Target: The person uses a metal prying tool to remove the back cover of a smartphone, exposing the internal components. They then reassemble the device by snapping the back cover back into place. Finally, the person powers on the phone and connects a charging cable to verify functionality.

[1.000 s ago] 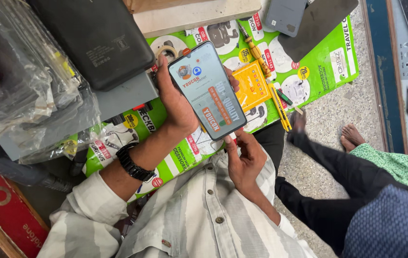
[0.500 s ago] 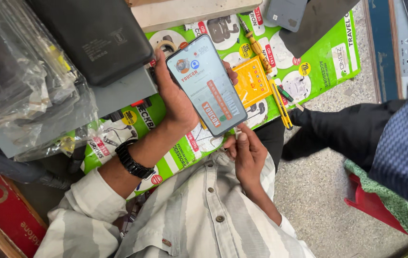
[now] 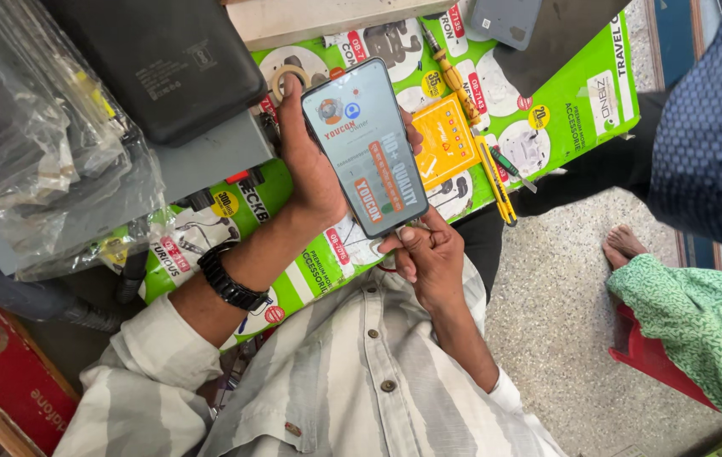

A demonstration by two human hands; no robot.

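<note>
My left hand [image 3: 308, 173], with a black watch [image 3: 230, 283] on its wrist, holds a smartphone [image 3: 369, 144] upright above a green printed mat [image 3: 585, 97]. A film with printed labels covers the phone's screen. My right hand [image 3: 430, 258] is just below the phone, and its fingertips pinch the phone's lower edge; I cannot tell if they grip a tab of the film. A striped shirt fills the bottom of the view.
On the mat lie an orange packet [image 3: 446, 140], a yellow utility knife [image 3: 498, 182], a screwdriver [image 3: 450, 76] and a tape ring [image 3: 283, 80]. A black box [image 3: 166, 59] and plastic bags [image 3: 31, 144] lie at left. Another person's blue sleeve [image 3: 716, 127] and bare foot [image 3: 628, 245] are at right.
The other person at right has shifted: the dark trouser legs have gone and the blue sleeve has come in at upper right. My hands and the phone have hardly moved.
</note>
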